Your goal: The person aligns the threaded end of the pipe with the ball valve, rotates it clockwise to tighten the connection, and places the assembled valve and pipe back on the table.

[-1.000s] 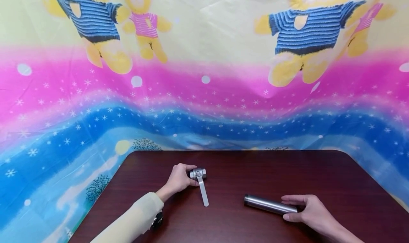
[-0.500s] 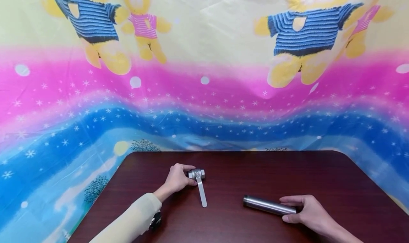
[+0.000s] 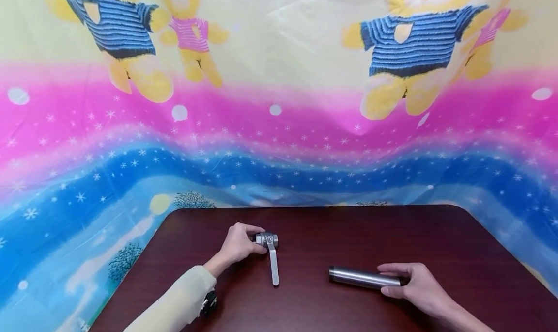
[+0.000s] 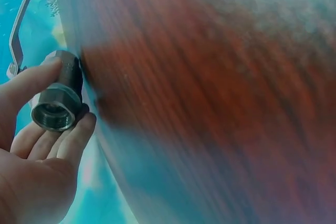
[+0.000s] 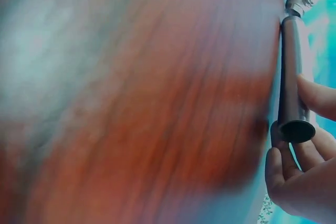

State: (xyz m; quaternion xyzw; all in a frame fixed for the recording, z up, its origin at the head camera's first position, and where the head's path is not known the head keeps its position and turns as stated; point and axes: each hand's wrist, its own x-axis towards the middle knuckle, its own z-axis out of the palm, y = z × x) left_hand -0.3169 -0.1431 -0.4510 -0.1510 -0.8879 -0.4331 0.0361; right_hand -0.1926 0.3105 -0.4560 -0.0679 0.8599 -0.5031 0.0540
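Note:
On the left of the table, my left hand point(image 3: 237, 245) pinches a steel ball valve point(image 3: 267, 240) between thumb and fingers. Its long flat lever point(image 3: 273, 268) points toward me. In the left wrist view, the open threaded end of the valve point(image 4: 54, 115) faces the camera. To the right and nearer me lies a shiny metal pipe point(image 3: 361, 277) with dark ends. My right hand point(image 3: 420, 289) grips its right end, thumb on the near side and fingers on the far side. The hollow end of the pipe point(image 5: 297, 131) shows in the right wrist view.
Both hands work over a dark red-brown wooden table point(image 3: 305, 308) with rounded far corners. A cloth backdrop point(image 3: 279, 143) printed with teddy bears and snowflakes hangs behind it. A black device point(image 3: 209, 303) is strapped at my left wrist.
My right hand has shifted slightly along the pipe, and its dark right end now shows between thumb and fingers. My left hand keeps its hold on the ball valve. The head view has shifted slightly.

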